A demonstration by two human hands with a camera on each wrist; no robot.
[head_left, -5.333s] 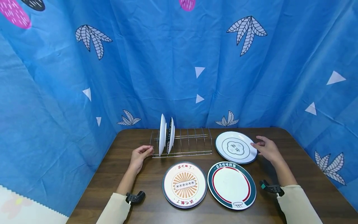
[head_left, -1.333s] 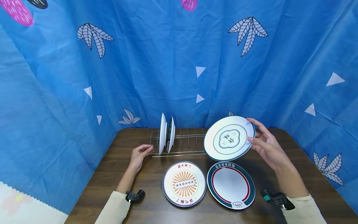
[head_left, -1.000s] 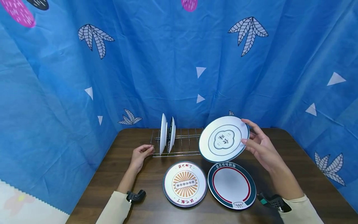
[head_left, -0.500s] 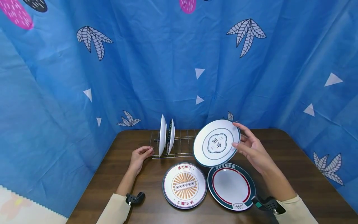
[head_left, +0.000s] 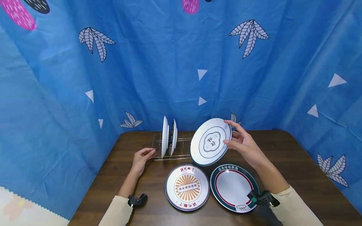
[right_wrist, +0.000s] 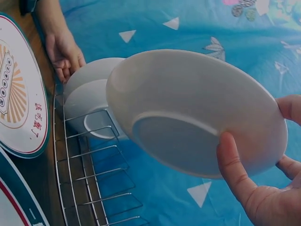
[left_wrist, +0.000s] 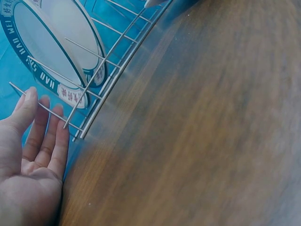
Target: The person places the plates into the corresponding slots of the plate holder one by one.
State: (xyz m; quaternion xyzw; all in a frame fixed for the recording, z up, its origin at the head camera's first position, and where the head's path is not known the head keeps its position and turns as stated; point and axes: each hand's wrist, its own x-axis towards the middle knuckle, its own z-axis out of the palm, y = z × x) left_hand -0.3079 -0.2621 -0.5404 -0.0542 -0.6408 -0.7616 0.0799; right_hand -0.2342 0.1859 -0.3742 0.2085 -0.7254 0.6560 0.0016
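My right hand (head_left: 244,144) grips the right rim of a white plate (head_left: 201,138) with a dark rim line and a flower-shaped emblem. The plate is tilted in the air before the right part of the wire dish rack (head_left: 183,157), and its pale underside (right_wrist: 188,84) faces the right wrist camera. With thumb and fingertips, my left hand (head_left: 141,158) pinches the rack's left end wire, as the left wrist view shows. Two plates stand upright in the rack's left slots: a white plate (head_left: 165,138) and, to its right, a plate with a dark lettered rim (head_left: 174,138).
Flat on the wooden table (head_left: 101,194) lie a plate with an orange sunburst (head_left: 187,201) and a green-rimmed plate with a red ring (head_left: 232,185), side by side in front of the rack. A blue curtain (head_left: 169,62) hangs behind the table.
The emblem plate lay flat right of the rack; my right hand has lifted it, tilted it and carried it left to the rack's front. The left hand has stayed at the rack's end.
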